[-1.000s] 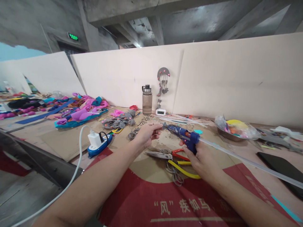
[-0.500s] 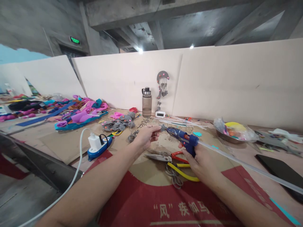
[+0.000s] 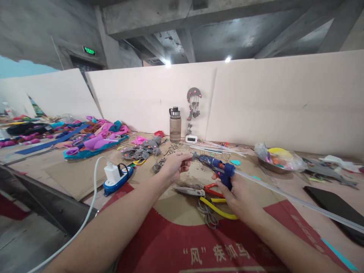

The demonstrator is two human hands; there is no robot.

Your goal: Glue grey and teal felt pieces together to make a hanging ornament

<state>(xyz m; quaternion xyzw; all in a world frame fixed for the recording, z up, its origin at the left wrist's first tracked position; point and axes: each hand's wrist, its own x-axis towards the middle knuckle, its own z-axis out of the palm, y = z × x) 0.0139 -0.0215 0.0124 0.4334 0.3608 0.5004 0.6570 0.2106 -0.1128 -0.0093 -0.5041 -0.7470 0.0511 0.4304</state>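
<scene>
Right hand [image 3: 239, 193] wraps the light, rigid blue hot glue gun [image 3: 218, 168] by its grip; left hand [image 3: 173, 167] pinches something small at the likely hot nozzle.

We see two bare forearms with no sleeves reaching the frame's lower edge. Our left hand [image 3: 173, 167] and right hand [image 3: 238, 194] wear no gloves, rings or watch that we can make out
</scene>
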